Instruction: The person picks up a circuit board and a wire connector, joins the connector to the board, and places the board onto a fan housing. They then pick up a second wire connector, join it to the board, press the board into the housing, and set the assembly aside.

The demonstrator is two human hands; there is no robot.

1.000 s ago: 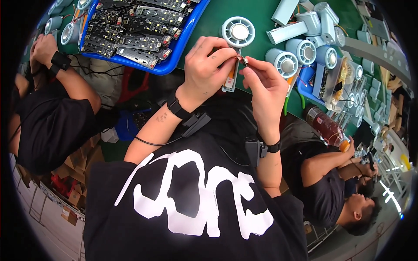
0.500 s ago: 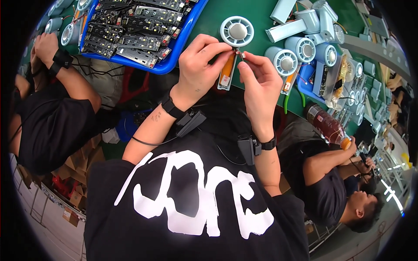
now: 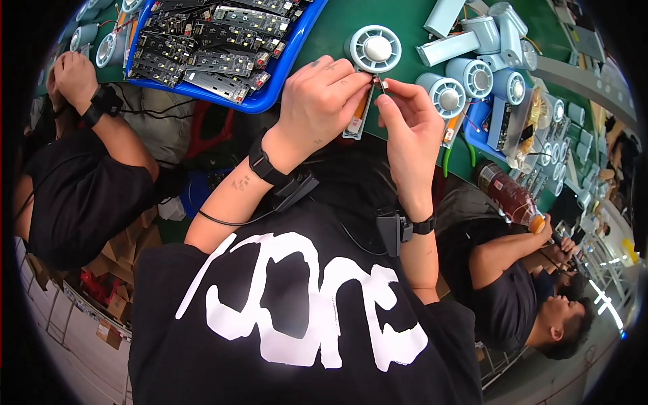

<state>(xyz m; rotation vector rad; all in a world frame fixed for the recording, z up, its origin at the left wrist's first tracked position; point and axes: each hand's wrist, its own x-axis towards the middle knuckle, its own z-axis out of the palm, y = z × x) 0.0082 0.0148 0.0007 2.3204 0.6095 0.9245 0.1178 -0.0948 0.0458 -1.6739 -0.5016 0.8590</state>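
While your two hands meet just below the round head of a pale blue fan unit (image 3: 372,48) at the upper middle of the frame, your right hand (image 3: 415,131) pinches a small dark piece (image 3: 383,86) between thumb and forefinger. Your left hand (image 3: 318,98) has its fingers drawn together beside the fan's neck, but whether its fingertips grip anything is too small to tell. The unit's narrow handle, with its orange insert (image 3: 360,115), slants down between your hands, and its lower end lies at the near edge of the green tabletop (image 3: 351,17). To the left of your work, the rim of a blue tray (image 3: 271,98) full of dark circuit boards (image 3: 223,42) stands close to your left knuckles. The open green surface runs from that tray up past the fan to the top of the frame, and a narrower bare band separates the fan from a group of fan units (image 3: 447,100) at the upper right. Below that group, a tool's green handles (image 3: 446,160) reach toward the tabletop's edge, near your right hand. Farther right sit a smaller blue tray (image 3: 482,140) and, lower down, a bottle with an orange cap (image 3: 537,224).
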